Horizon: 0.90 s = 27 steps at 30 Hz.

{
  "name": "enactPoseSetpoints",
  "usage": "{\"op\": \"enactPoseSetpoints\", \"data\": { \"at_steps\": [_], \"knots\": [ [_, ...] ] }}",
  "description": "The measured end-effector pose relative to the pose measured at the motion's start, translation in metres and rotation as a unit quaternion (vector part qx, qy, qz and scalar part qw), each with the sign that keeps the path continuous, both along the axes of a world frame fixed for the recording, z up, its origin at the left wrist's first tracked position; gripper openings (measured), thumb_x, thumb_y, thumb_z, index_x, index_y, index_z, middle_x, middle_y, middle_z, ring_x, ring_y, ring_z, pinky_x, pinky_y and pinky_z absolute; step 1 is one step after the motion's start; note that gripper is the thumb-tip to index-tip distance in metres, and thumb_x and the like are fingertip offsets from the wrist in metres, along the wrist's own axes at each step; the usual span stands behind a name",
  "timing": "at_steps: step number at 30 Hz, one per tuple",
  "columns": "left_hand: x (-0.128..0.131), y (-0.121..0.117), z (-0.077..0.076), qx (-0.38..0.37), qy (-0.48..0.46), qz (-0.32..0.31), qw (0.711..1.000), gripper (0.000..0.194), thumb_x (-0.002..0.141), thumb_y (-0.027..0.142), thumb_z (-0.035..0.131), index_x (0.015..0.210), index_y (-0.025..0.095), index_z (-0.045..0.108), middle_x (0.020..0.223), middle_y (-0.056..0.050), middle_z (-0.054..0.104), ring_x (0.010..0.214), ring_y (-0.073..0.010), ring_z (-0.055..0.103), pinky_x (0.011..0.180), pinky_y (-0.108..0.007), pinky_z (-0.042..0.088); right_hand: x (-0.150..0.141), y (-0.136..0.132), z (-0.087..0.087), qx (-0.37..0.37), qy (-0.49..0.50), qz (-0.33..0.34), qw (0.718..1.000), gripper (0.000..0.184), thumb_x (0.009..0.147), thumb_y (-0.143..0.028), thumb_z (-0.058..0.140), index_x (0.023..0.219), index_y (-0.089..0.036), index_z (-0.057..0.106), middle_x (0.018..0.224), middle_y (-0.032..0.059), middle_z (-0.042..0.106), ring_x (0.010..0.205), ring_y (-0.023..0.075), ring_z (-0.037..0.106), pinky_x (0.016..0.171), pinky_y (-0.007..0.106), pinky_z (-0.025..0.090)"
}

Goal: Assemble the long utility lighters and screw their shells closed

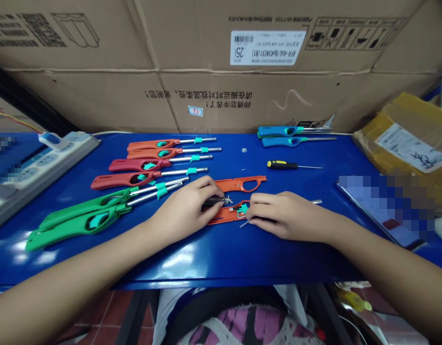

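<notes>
My left hand (201, 203) is closed around a dark cylinder (215, 200), which looks like a fuel tank with a pale fitting at its end. Under it lies an orange lighter half-shell (221, 216) with metal and teal parts inside. My right hand (274, 215) presses over the teal trigger (243, 209) end of that half-shell, fingers bent together; a thin pale tube (244, 224) pokes out by its fingertips. A metal barrel tip (317, 202) shows beyond the right hand. Just behind, the other orange half-shell (242, 184) lies apart, with its oval trigger opening.
Several orange and red lighters (125, 180) and green lighters (77, 225) lie at left, blue lighters (283, 141) at the back. A screwdriver (283, 165) and small white pieces (244, 150) lie mid-table. A power strip (59, 158), phone (382, 211) and taped box (403, 129) flank the workspace.
</notes>
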<state>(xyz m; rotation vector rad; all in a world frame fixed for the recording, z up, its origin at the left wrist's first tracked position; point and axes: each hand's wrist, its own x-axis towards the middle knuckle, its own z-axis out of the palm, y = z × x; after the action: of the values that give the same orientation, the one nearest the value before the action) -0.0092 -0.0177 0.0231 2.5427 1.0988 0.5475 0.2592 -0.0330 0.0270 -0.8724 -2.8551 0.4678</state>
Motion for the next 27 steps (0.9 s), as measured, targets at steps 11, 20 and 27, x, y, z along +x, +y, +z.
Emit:
{"op": "enactPoseSetpoints", "data": {
  "at_steps": [11,20,27],
  "knots": [
    [0.003,-0.008,0.0,-0.026,0.04,0.015,0.999,0.015,0.099,0.022,0.049,0.103,0.014,0.061,0.107,-0.01,0.063,0.094,-0.023,0.067,0.085,-0.042,0.058,-0.001,0.003,0.005,-0.078,0.057,-0.015,0.995,0.006,0.097,-0.021,0.056,0.097,-0.02,0.063,0.092,0.001,0.065,0.079,0.0136,0.06,0.07,0.026,0.042],
    [0.006,-0.011,0.005,0.058,0.024,0.001,0.998,0.016,0.103,0.024,0.048,0.106,0.015,0.062,0.103,-0.009,0.068,0.095,-0.0236,0.06,0.085,-0.041,0.053,0.0,0.005,0.005,-0.089,0.082,-0.017,0.992,0.008,0.097,-0.022,0.056,0.093,-0.019,0.063,0.088,0.0016,0.064,0.075,0.0131,0.058,0.068,0.026,0.041],
    [0.008,-0.02,0.01,0.003,-0.08,-0.011,0.997,0.014,0.104,0.021,0.048,0.111,0.017,0.059,0.105,-0.004,0.067,0.095,-0.0153,0.066,0.084,-0.027,0.052,0.003,0.007,0.006,-0.094,0.135,-0.006,0.986,0.007,0.095,-0.016,0.056,0.09,-0.017,0.059,0.084,-0.0005,0.057,0.066,0.009,0.048,0.064,0.023,0.038]
  ]
}}
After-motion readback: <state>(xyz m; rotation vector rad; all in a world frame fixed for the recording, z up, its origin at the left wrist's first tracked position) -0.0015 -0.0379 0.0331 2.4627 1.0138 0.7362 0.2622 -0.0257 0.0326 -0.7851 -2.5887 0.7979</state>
